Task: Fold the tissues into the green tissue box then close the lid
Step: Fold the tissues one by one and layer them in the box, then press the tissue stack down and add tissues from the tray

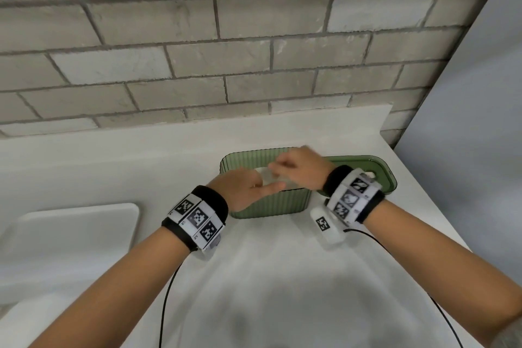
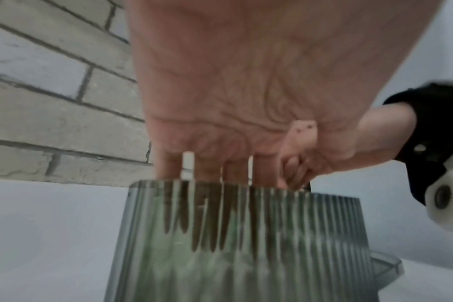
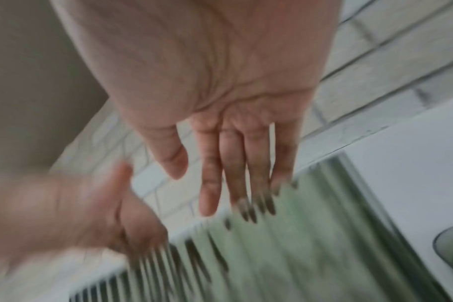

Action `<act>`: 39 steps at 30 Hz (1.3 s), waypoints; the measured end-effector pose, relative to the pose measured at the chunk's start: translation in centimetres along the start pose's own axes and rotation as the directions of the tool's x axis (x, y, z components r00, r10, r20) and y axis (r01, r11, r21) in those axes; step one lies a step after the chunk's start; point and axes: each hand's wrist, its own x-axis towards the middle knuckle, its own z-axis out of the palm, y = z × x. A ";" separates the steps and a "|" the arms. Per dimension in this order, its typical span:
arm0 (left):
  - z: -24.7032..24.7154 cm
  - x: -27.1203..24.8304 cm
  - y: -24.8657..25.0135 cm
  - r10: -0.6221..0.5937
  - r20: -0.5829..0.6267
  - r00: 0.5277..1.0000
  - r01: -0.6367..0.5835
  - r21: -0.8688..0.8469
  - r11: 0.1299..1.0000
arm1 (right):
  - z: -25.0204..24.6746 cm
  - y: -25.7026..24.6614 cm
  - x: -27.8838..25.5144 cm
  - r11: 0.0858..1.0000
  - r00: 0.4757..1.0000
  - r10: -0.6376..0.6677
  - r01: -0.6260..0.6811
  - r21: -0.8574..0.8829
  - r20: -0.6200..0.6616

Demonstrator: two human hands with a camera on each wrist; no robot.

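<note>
A green ribbed tissue box [image 1: 268, 206] stands uncovered on the white counter [image 1: 141, 167]. Its green lid [image 1: 378, 164] lies flat just right of it. My left hand [image 1: 252, 185] reaches over the near wall with straight fingers down inside the box [image 2: 246, 245]. My right hand [image 1: 292, 167] hovers over the far right of the opening, and the right wrist view shows its fingers [image 3: 233, 163] straight, tips dipping behind the ribbed wall [image 3: 285, 255]. White tissue [image 1: 265, 175] shows between the two hands inside the box. Neither hand visibly grips anything.
A grey brick wall [image 1: 197, 51] backs the counter. A plain grey panel [image 1: 480, 121] closes off the right side. A white recessed basin [image 1: 79, 223] sits at the left. Black cables [image 1: 166, 305] run from both wristbands toward me.
</note>
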 end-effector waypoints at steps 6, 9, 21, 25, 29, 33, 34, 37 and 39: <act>3.3 -2.8 -0.4 0.101 -0.325 0.940 -0.154 -0.141 0.978 | -1.6 6.2 -5.0 0.981 0.899 0.194 -0.173 0.088 -0.393; 4.6 -3.4 -0.2 0.064 -0.408 0.911 -0.144 -0.168 0.975 | 0.7 10.2 -6.1 0.930 0.921 0.365 -0.369 -0.001 -0.136; 8.3 -10.6 0.5 0.032 -0.517 0.856 -0.166 -0.216 0.962 | 5.7 7.9 -14.2 0.965 0.967 0.214 -0.231 -0.124 -0.137; 9.9 -14.1 0.5 0.027 -0.525 0.851 -0.180 -0.244 0.953 | 7.0 6.2 -18.0 0.967 0.967 0.229 -0.239 -0.089 -0.110; 11.2 -17.2 0.5 0.052 -0.532 0.845 -0.209 -0.240 0.948 | 8.1 5.0 -20.7 0.966 0.967 0.238 -0.245 -0.079 -0.088; 12.3 -19.1 0.7 0.062 -0.515 0.855 -0.215 -0.242 0.946 | 8.9 4.0 -22.0 0.963 0.967 0.244 -0.251 -0.102 -0.071; 12.5 -19.3 0.7 0.063 -0.515 0.855 -0.215 -0.241 0.946 | 9.0 3.8 -22.1 0.962 0.968 0.243 -0.249 -0.108 -0.070; 12.5 -19.5 1.1 0.102 -0.548 0.830 -0.248 -0.200 0.948 | 9.1 2.9 -22.5 0.959 0.965 0.251 -0.259 -0.112 -0.078; 12.1 -20.1 1.4 0.144 -0.581 0.801 -0.262 -0.124 0.957 | 8.4 1.8 -22.7 0.962 0.966 0.223 -0.240 -0.132 -0.131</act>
